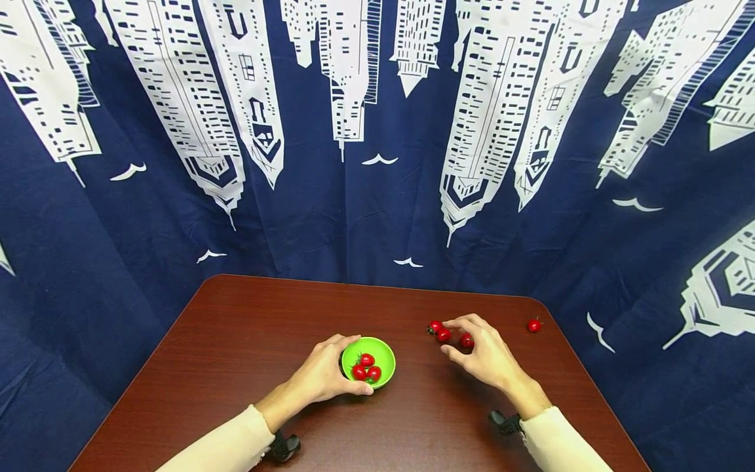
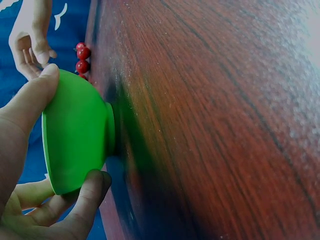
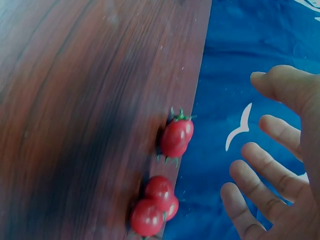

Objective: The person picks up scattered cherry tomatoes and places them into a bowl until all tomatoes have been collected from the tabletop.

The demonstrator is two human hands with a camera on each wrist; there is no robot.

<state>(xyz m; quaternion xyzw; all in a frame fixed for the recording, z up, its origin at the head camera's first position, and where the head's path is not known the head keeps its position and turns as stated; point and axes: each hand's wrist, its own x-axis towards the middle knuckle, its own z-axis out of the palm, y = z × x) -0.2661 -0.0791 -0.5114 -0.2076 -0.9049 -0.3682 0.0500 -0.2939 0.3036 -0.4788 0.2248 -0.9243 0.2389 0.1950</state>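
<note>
Red cherry tomatoes [image 1: 366, 367]: three sit in the green bowl [image 1: 383, 351] the left hand [image 1: 321, 377] grips, while four wait on the desk [image 1: 236, 341], the right hand's [image 1: 486, 357] grip open over three.

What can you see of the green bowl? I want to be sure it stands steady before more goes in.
The green bowl is small, round and bright green, smooth and matte like plastic or silicone, with a short foot ring. It stands upright on the brown table, near the front middle. Three cherry tomatoes lie inside. The left hand grips it, thumb on the near rim and fingers curled round the far side.
</note>
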